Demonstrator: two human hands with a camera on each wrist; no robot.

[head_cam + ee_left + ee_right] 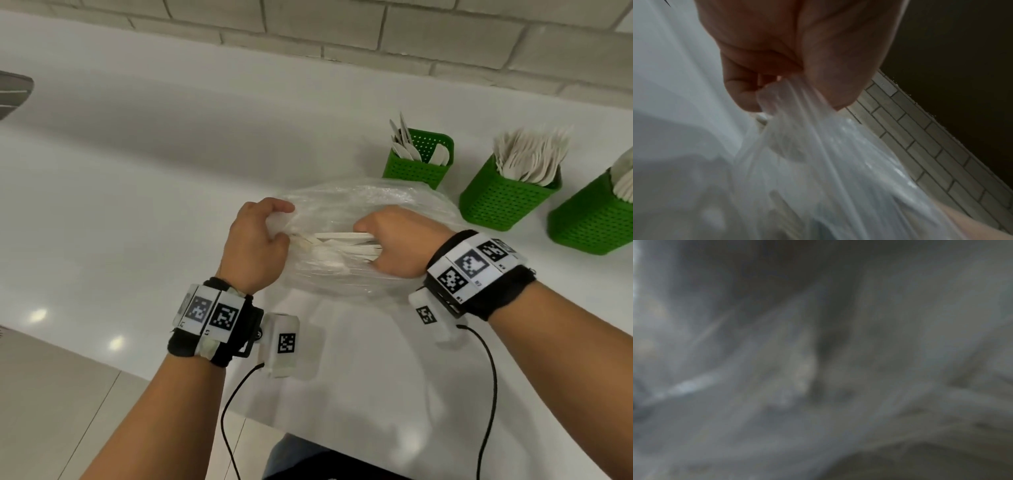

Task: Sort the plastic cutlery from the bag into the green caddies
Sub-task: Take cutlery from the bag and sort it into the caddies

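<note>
**Both hands at the cutlery bag**

While the clear bag (pixel 359 205) lies on the white desk (pixel 154 171), a bundle of pale cutlery (pixel 342 240) shows at its mouth. At the bag's left edge, the left hand (pixel 257 240) pinches a fold of film. At its right, the right hand (pixel 397 243) curls round the cutlery handles. Beyond the bag's right side stand three green caddies (pixel 507 202), each holding pale cutlery. A brick wall (pixel 376 34) runs behind the bag.
</note>
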